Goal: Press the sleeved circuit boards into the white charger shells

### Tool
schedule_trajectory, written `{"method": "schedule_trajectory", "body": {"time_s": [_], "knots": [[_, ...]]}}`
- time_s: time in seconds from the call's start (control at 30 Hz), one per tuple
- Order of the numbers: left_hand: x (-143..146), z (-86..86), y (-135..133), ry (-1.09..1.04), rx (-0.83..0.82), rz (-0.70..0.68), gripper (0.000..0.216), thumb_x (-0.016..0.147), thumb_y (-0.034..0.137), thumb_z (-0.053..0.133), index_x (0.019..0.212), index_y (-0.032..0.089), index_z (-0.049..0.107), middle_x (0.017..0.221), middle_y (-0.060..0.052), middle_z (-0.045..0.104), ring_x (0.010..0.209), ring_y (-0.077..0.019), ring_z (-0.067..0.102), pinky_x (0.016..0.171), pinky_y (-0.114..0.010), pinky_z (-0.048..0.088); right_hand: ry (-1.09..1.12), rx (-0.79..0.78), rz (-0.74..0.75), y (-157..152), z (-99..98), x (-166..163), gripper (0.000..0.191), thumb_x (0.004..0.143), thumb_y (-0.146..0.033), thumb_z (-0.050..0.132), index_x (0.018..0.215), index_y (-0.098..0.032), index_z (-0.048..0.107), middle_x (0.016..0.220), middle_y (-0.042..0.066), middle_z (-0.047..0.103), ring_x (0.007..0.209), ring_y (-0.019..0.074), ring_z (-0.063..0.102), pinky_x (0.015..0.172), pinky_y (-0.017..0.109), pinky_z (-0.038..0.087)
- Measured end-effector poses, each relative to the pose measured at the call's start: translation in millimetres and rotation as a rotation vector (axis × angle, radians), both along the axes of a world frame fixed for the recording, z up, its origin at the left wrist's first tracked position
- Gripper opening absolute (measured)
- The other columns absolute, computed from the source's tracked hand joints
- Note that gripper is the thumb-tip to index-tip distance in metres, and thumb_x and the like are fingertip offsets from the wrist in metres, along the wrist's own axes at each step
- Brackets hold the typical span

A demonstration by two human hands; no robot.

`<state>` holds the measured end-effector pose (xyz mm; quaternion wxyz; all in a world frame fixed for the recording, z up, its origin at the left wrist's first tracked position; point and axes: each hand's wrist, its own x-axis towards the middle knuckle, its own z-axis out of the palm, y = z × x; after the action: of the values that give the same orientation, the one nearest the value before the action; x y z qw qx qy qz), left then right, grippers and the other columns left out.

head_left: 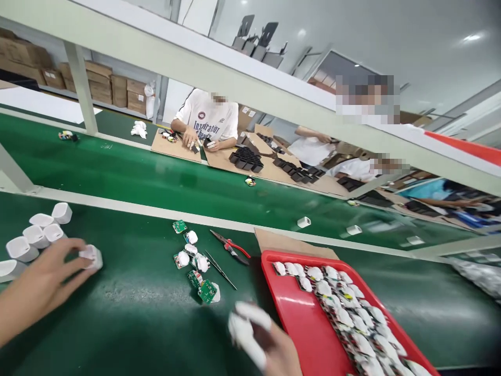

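Note:
At the left, my left hand (pixel 55 271) is closed on a white plastic housing (pixel 96 257), gripping it between thumb and fingers just above the green bench. My right hand (pixel 270 339), with white coverings on its fingers, is at the lower middle, beside the red tray (pixel 284 308). Its fingers curl toward each other; motion blur hides what, if anything, is between them. Between the hands lie small green circuit boards (pixel 207 291) and several white-capped board assemblies (pixel 201 262). Tweezers (pixel 221 270) and red-handled pliers (pixel 230 246) rest close by.
Several white housings (pixel 36 236) stand at the left. White-capped assemblies (pixel 362 318) fill the tray's right part; cardboard (pixel 293 243) lies behind it. Beyond a rail runs a green conveyor (pixel 188 183) carrying scattered parts. Co-workers sit across it, one in a white shirt (pixel 211 117).

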<state>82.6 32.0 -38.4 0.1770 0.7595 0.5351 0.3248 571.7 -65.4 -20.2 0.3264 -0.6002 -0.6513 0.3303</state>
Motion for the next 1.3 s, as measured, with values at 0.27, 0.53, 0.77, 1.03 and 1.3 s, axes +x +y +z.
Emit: {"method": "schedule_trajectory", "body": {"time_s": [0.27, 0.53, 0.77, 1.03, 1.3], "knots": [[112, 10.8, 63, 0.322, -0.001, -0.477, 0.033, 0.106, 0.040, 0.051, 0.092, 0.021, 0.074, 0.152, -0.012, 0.057, 0.117, -0.0332, 0.070, 0.091, -0.044, 0.061, -0.090, 0.147, 0.093, 205, -6.3, -38, 0.040, 0.097, -0.055, 0.063, 0.106, -0.019, 0.078, 0.101, 0.011, 0.077, 0.093, 0.0248, 0.072, 0.090, 0.042, 0.060], [164, 19.3, 132, 0.266, -0.026, -0.529, 0.037, 0.105, 0.034, 0.060, 0.141, 0.025, 0.059, 0.152, -0.011, 0.059, 0.139, -0.0304, 0.057, 0.112, -0.044, 0.051, -0.217, 0.035, 0.282, 100, 25.4, 7, 0.076, 0.089, -0.059, 0.080, 0.154, -0.034, 0.051, 0.142, 0.011, 0.060, 0.112, 0.0265, 0.068, 0.103, 0.043, 0.057], [204, 14.9, 183, 0.258, -0.145, -0.694, 0.026, 0.105, 0.028, 0.057, 0.123, 0.021, 0.073, 0.129, -0.010, 0.074, 0.121, -0.0290, 0.068, 0.107, -0.041, 0.050, -0.330, 0.147, 0.289, 60, -14.1, -11, 0.060, 0.092, -0.025, 0.079, 0.146, -0.031, 0.054, 0.134, 0.011, 0.064, 0.120, 0.0303, 0.064, 0.103, 0.048, 0.058], [170, 16.4, 165, 0.144, -0.295, -0.513, 0.054, 0.112, 0.053, 0.033, 0.092, 0.020, 0.071, 0.083, -0.003, 0.072, 0.076, -0.0220, 0.067, 0.073, -0.032, 0.052, -0.138, 0.360, 0.109, 53, -1.2, -5, 0.052, 0.099, -0.017, 0.056, 0.149, -0.028, 0.045, 0.130, 0.010, 0.062, 0.115, 0.0230, 0.067, 0.099, 0.038, 0.060], [147, 27.5, 126, 0.162, -0.149, -0.431, 0.052, 0.098, 0.061, 0.064, 0.134, 0.024, 0.068, 0.131, -0.011, 0.068, 0.120, -0.0307, 0.064, 0.099, -0.039, 0.054, -0.560, 0.404, 0.284, 131, 15.5, -67, 0.056, 0.097, -0.016, 0.056, 0.152, -0.016, 0.045, 0.135, 0.016, 0.064, 0.121, 0.0303, 0.059, 0.106, 0.049, 0.051]]}}
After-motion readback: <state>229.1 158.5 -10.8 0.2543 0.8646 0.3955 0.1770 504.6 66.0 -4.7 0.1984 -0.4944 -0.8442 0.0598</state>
